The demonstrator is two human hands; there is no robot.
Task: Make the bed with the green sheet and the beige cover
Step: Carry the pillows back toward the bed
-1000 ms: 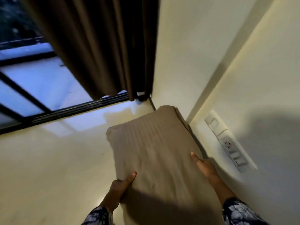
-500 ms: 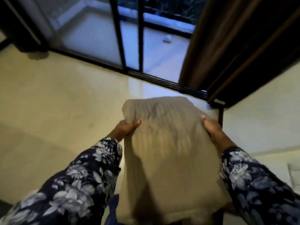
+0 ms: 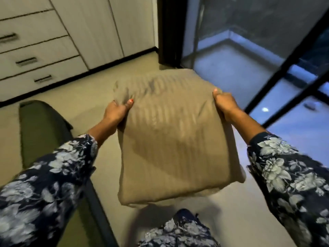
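The room is dimly lit; cool blue light is admitted through the glass door (image 3: 249,56). Motion blur is seen throughout, and straight lines are bowed near the edges.

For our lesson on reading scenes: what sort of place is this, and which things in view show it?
Probably a bedroom: a green-sheeted bed, built-in drawers, and a glass balcony door; both hands hold a beige pillow.

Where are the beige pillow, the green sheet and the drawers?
beige pillow (image 3: 170,145): head view, middle of its striped top.
green sheet (image 3: 42,132): head view, flat part at left.
drawers (image 3: 33,45): head view, a front panel.
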